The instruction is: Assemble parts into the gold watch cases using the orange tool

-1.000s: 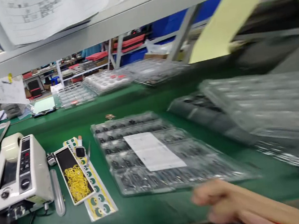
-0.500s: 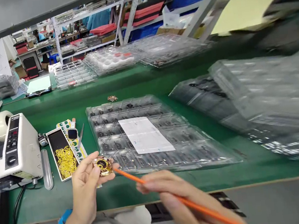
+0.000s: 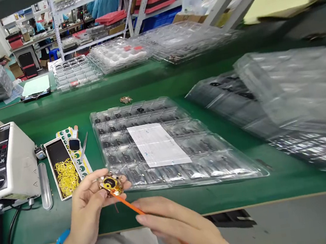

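Observation:
My left hand [image 3: 87, 210], with a blue band at its wrist, holds a round gold-coloured part [image 3: 110, 184] with a black and yellow centre between thumb and fingers. In my right hand [image 3: 181, 224] is a thin orange stick [image 3: 130, 206], gripped near its middle. The stick's tip touches the lower face of the gold part. Behind the hands lies a clear plastic tray [image 3: 208, 148] of small dark parts, with a white paper [image 3: 158, 144] on top. Another gold part [image 3: 126, 99] rests beyond the tray.
At left stand a white tape dispenser [image 3: 15, 164] and a box of yellow rings [image 3: 67, 177]. Tweezers [image 3: 84, 145] and a small square-faced watch [image 3: 74, 144] lie beside the box. Stacked clear trays [image 3: 295, 90] fill the right side.
My right hand and the orange stick have moved left, and the tip has gone from the gold part's right edge onto its face. The camera view has shifted slightly.

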`<state>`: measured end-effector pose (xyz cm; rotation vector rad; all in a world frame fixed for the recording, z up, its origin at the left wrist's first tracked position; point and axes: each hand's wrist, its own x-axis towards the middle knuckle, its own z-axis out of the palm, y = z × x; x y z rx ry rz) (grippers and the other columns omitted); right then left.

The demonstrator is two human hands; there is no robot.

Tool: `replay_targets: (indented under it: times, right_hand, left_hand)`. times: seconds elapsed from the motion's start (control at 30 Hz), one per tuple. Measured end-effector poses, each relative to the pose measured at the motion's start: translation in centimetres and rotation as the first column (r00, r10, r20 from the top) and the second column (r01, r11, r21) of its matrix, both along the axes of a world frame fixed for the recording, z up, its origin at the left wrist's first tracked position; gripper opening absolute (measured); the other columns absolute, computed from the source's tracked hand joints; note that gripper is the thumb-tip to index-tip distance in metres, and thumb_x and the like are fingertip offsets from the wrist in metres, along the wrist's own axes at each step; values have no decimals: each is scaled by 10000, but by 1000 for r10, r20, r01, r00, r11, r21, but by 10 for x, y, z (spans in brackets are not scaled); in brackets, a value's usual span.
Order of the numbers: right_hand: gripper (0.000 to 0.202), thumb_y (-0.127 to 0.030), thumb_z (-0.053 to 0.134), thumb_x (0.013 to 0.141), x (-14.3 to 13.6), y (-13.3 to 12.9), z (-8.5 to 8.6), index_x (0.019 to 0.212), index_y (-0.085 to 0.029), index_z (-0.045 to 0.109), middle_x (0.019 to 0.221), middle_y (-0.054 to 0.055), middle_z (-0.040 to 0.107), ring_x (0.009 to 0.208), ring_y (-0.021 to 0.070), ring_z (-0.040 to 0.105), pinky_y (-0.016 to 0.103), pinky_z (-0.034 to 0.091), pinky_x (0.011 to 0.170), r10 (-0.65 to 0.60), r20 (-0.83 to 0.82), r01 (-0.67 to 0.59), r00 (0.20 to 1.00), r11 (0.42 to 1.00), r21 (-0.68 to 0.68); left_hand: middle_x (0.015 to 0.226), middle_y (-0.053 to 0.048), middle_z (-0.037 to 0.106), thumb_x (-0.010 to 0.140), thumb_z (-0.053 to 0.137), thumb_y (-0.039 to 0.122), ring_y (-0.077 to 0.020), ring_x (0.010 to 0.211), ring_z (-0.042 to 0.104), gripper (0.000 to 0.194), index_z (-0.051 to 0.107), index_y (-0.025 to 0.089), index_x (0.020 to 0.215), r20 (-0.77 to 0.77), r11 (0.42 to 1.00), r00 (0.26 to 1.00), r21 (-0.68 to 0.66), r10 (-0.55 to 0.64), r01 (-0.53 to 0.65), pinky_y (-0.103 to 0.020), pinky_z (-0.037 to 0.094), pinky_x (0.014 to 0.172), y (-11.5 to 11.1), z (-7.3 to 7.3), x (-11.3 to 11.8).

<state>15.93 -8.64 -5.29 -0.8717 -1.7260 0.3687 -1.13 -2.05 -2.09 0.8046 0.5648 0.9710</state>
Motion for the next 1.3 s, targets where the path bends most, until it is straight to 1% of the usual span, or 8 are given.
replay_targets:
  times: [0.13, 0.23, 0.4, 0.5, 0.63, 0.83, 1.1, 1.3]
  right_hand:
    - [337, -72, 482, 962, 18, 2, -4, 1244, -152, 651, 1060, 111, 759, 1090, 221, 687, 327, 608, 862, 6, 386, -62, 923, 989, 132]
    - [337, -112, 430, 992, 23, 2, -1, 1243, -134, 653, 1068, 111, 761, 1083, 226, 693, 322, 621, 823, 8, 504, -104, 864, 981, 163]
    - [296, -123, 506, 967, 8, 2, 4, 1201, -210, 664, 878, 58, 769, 796, 199, 741, 304, 632, 688, -121, 144, 107, 982, 989, 104]
    - [312, -20, 543, 901, -10, 7, 5, 1130, -184, 676, 824, 55, 738, 727, 184, 719, 289, 612, 622, -269, -94, 274, 958, 961, 46]
    - [322, 34, 538, 865, -29, 15, 4, 1076, -160, 683, 833, 62, 719, 741, 173, 699, 279, 593, 622, -300, -180, 314, 937, 948, 51]
    - [318, 63, 518, 867, -37, 15, -4, 1091, -104, 668, 890, 95, 701, 845, 165, 682, 268, 595, 676, -344, -130, 360, 930, 925, 121]
    - [197, 9, 506, 935, -34, 15, -8, 1018, -8, 683, 873, 159, 744, 895, 231, 701, 310, 629, 753, -380, 338, 223, 861, 879, 421]
    - [251, -42, 441, 975, -19, 10, 2, 1031, -57, 685, 924, 145, 738, 900, 222, 699, 332, 625, 732, -280, 331, 164, 901, 927, 338]
  left_hand:
    - [926, -59, 805, 836, 791, 296, -236, 906, 769, 192, 759, 221, 1009, -63, 991, 998, -131, -14, 6, -228, 619, 743, 6, 6, 4]
    - [891, -64, 806, 763, 858, 287, -234, 877, 773, 277, 737, 200, 996, -125, 984, 992, -173, 21, -43, -205, 612, 707, 8, 1, 6]
    - [903, -74, 803, 722, 890, 270, -236, 864, 774, 376, 717, 182, 1043, -136, 984, 986, -138, 95, -114, -222, 617, 715, 5, -10, 9]
    - [916, -70, 801, 715, 897, 297, -216, 870, 770, 393, 724, 185, 1049, -139, 983, 982, -116, 128, -145, -201, 615, 720, 1, -8, 12]
    - [916, -74, 797, 721, 890, 311, -208, 849, 770, 376, 725, 186, 1035, -127, 986, 982, -75, 136, -147, -208, 624, 709, -3, -2, 16]
    - [942, -83, 798, 742, 870, 305, -202, 851, 770, 366, 728, 201, 1063, -123, 985, 980, -54, 159, -166, -201, 618, 705, -6, -3, 16]
    - [938, -98, 798, 748, 837, 285, -239, 897, 765, 396, 716, 170, 1108, -257, 986, 954, -23, 153, -165, -289, 615, 827, -4, -11, 8]
    - [882, -70, 797, 710, 867, 312, -220, 816, 772, 371, 720, 163, 1016, -235, 991, 967, -64, 101, -119, -253, 628, 715, -1, -14, 1]
